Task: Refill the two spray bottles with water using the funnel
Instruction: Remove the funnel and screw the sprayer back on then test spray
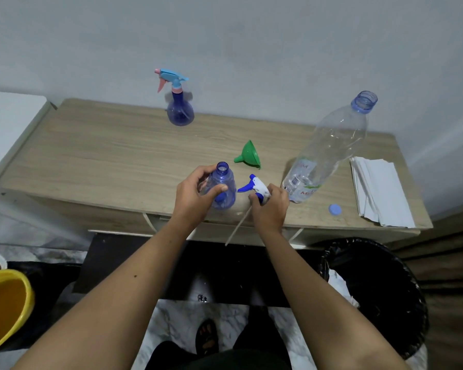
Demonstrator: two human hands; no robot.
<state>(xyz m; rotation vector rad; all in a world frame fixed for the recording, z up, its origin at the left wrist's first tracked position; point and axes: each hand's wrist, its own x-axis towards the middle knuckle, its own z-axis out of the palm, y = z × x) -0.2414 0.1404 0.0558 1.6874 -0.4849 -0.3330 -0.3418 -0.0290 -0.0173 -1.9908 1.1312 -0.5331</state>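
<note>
While the left hand (195,194) curls round the uncapped blue spray bottle (223,188) standing near the table's (91,156) front edge, the right hand (270,206) grips its white-and-blue spray head (255,186), dip tube trailing down. The green funnel (249,155) lies on its side just behind; the second spray bottle (178,102) stands by the wall, seemingly empty.

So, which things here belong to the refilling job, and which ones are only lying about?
For the job: open spray bottle, spray head, second spray bottle, funnel, water bottle, bottle cap.
Lying about: paper towels, yellow bucket, bin.
</note>
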